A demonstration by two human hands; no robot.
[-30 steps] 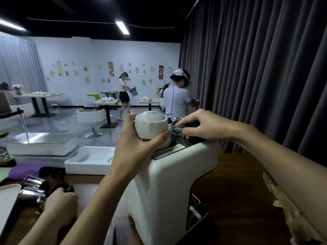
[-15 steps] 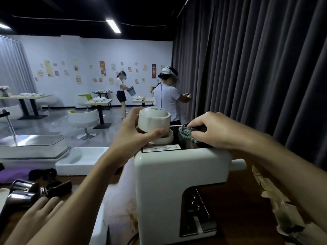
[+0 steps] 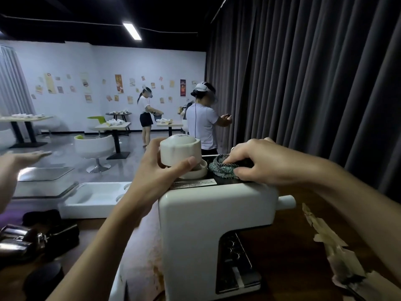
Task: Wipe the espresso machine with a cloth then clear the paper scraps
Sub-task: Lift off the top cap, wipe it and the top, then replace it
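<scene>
1. We are seeing the white espresso machine [image 3: 208, 231] standing at lower centre of the frame on the dark wooden surface [image 3: 288, 253]; compared with the earlier frame it is sitting a little further right, and more of its front panel is showing.
2. The left hand [image 3: 158, 177] is gripping an upturned white cup [image 3: 180, 152], thumb across the front and fingers [image 3: 152, 146] wrapping the far side. The cup is being held just above a second white cup [image 3: 195, 172] that is resting on the machine's dark top; we cannot tell whether the two are touching.
3. The right hand [image 3: 258, 164] is pressing down with curled fingers [image 3: 238, 170] closed on the grey-green cloth [image 3: 221, 168], which is lying bunched on the machine's top, right of the cups. The cloth is sitting much where it was half a second ago.
4. The torn paper scraps [image 3: 334, 253] are lying on the surface at lower right, beside the machine and apart from both hands, as before.
5. Another person's hand [image 3: 15, 164], low near the metal portafilters [image 3: 19, 242] in the earlier frame, is now reaching in raised and flat at the left edge.
6. A white tray [image 3: 93, 198] is sitting left of the machine, behind the left forearm.
</scene>
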